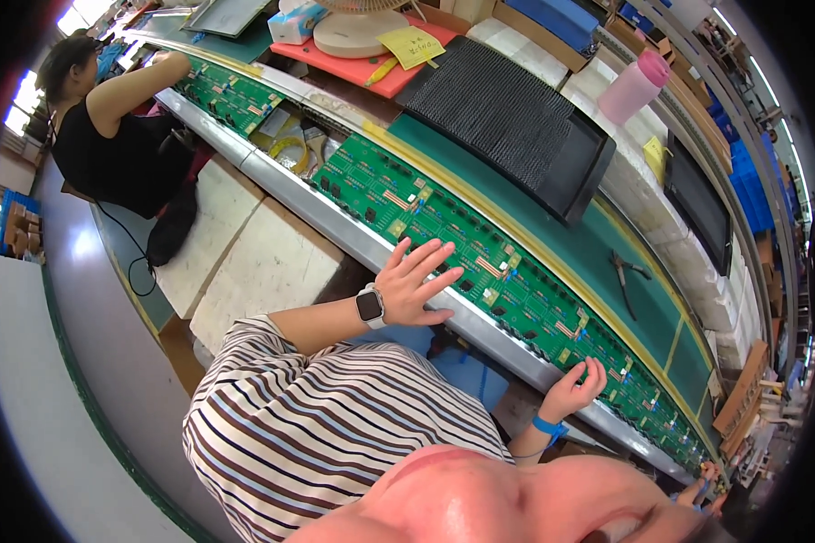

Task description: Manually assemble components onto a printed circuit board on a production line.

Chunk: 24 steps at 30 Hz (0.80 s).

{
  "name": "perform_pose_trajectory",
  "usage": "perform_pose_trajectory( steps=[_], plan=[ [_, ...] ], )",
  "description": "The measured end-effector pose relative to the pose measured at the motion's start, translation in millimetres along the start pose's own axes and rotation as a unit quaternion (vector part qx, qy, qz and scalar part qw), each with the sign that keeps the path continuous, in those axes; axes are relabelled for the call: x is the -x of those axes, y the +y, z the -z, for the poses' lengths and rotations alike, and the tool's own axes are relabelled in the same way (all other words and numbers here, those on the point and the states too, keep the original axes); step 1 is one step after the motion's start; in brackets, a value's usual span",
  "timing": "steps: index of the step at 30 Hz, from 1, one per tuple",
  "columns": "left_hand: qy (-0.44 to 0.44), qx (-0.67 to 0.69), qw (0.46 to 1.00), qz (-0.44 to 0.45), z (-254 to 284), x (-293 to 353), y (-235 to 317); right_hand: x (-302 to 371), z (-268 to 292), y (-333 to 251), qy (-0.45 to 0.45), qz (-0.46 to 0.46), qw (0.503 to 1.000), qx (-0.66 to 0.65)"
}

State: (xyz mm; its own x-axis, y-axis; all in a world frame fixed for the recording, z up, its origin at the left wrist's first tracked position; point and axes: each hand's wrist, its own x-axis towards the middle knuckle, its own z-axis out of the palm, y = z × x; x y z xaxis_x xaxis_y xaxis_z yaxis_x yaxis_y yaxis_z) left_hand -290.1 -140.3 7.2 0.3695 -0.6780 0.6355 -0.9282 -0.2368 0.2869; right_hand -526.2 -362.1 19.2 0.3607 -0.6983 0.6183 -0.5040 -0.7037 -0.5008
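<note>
Long green circuit boards (534, 306) packed with small parts lie end to end along a metal rail (371, 262) in front of me. My left hand (417, 285), with a smartwatch (369, 306) at its wrist, spreads its fingers flat over the near edge of the middle board and holds nothing. Farther right, my right hand (574, 389) is at the near edge of the board, its fingers loosely bent and apart from the thumb. Nothing shows in it. A blue band (549, 425) with a thin cord circles that wrist.
Beyond the boards is a black tray (507, 118) with a ribbed surface. Pliers (625, 282) lie on the green mat; a pink bottle (634, 86) stands behind. A co-worker (109, 127) works at the far left. Another person's hands (711, 480) show at the lower right.
</note>
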Motion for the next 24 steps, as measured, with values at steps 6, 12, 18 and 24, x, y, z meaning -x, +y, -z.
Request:
perform_pose_trajectory(
  steps=[6,12,18,24],
  plan=[
    [0.0,-0.008,1.0,-0.001,0.1,-0.1,-0.1,0.8,0.4,1.3,-0.006,0.003,1.0,0.007],
    [-0.012,-0.013,1.0,0.012,0.1,1.4,2.1,1.9,0.8,-0.7,-0.002,0.0,1.0,0.015],
    [-0.018,-0.032,0.999,0.012,0.1,-0.2,3.4,0.5,-0.2,1.6,-0.002,0.008,1.0,0.011],
    [-0.018,-0.037,0.999,0.011,-0.9,-0.8,3.0,1.7,1.7,3.8,0.0,0.014,1.0,0.013]
  ],
)
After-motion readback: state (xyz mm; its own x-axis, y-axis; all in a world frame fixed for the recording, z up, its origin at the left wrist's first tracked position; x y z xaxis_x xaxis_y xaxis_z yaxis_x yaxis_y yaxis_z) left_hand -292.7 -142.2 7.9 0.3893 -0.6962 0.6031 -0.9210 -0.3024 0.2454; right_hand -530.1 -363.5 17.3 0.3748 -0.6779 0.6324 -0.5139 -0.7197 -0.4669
